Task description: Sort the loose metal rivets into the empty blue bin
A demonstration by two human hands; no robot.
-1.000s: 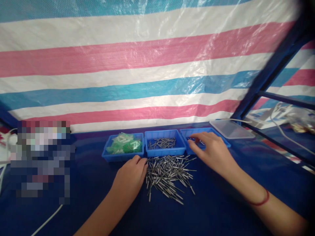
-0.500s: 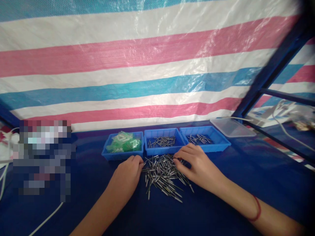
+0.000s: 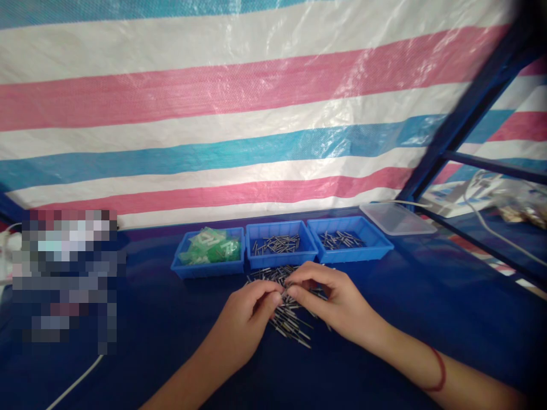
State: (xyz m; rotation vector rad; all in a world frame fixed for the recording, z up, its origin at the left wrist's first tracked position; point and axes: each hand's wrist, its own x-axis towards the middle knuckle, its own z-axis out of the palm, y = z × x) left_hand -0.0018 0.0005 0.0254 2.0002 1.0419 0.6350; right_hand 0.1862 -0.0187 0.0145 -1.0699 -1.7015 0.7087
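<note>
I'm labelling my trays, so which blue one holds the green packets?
The leftmost blue tray: green packets sit there, while the middle tray and right tray hold thin metal pieces.

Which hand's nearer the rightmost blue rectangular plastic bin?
Right. The right hand is just in front of the rightmost blue rectangular plastic bin, near its front left corner; the left hand is farther left, by the silver metal pin pile.
</note>
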